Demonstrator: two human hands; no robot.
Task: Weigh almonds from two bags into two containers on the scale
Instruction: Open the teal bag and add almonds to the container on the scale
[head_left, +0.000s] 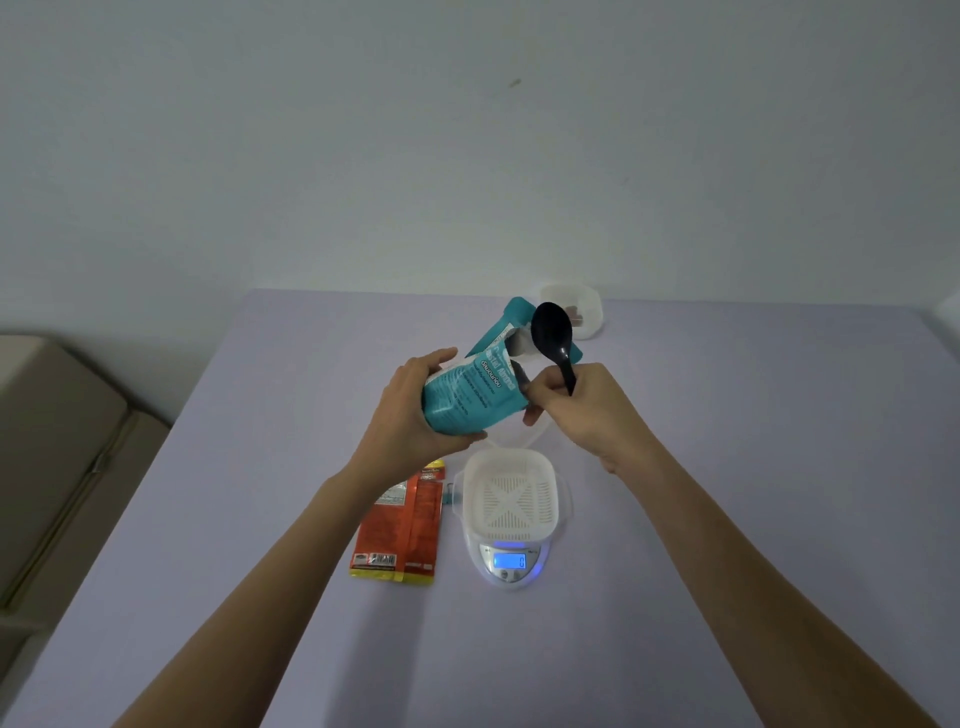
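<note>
Slanting from lower left to upper right, the teal bag (467, 395) hangs in the air above the far half of the tabletop (260, 467), its long axis tipped away from the person. Its base sits in the left hand (415, 415) and its torn-open top points toward the far right. The left hand grips the bag from the left, thumb on top, fingers wrapped under the base, forearm reaching in from the lower left.

The right hand (576, 410) is curled round the handle of a black spoon (553, 332), which stands nearly upright with its bowl at the top, just beside the bag's mouth. The fingertips lie close to the bag's right edge; whether they touch it cannot be told.

Below the hands a white basket (511, 496) sits on the scale (510, 564), whose blue display reads 0. Behind the scale a clear tub (519, 439) is partly hidden by the hands. A red bag (402, 525) lies flat just left of the scale, its long axis running near to far. A white tub (584, 312) stands at the far edge, partly behind the spoon. A beige seat (62, 441) is off to the left.
</note>
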